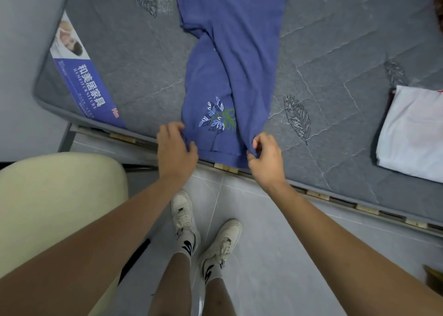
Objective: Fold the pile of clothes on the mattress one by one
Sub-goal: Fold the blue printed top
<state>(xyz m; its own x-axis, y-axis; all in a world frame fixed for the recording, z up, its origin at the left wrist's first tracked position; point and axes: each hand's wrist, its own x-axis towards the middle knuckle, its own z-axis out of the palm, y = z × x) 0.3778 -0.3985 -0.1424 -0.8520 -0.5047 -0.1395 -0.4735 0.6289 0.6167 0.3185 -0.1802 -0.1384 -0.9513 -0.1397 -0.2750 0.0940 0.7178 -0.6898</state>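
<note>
A blue T-shirt (230,52) with a small leaf print lies stretched lengthwise across the grey quilted mattress (335,59), its near end hanging over the mattress edge. My left hand (176,147) grips the near left corner of the shirt. At the near right corner, my right hand (265,157) pinches the fabric between thumb and fingers. The shirt is twisted and creased around its middle. Its far end runs out of the top of the view.
A folded white garment (412,133) lies at the right on the mattress. A blue label (84,75) covers the mattress's left end. A cream chair seat (55,200) stands at my left. My shoes (206,231) are on the tiled floor beside the bed frame (335,198).
</note>
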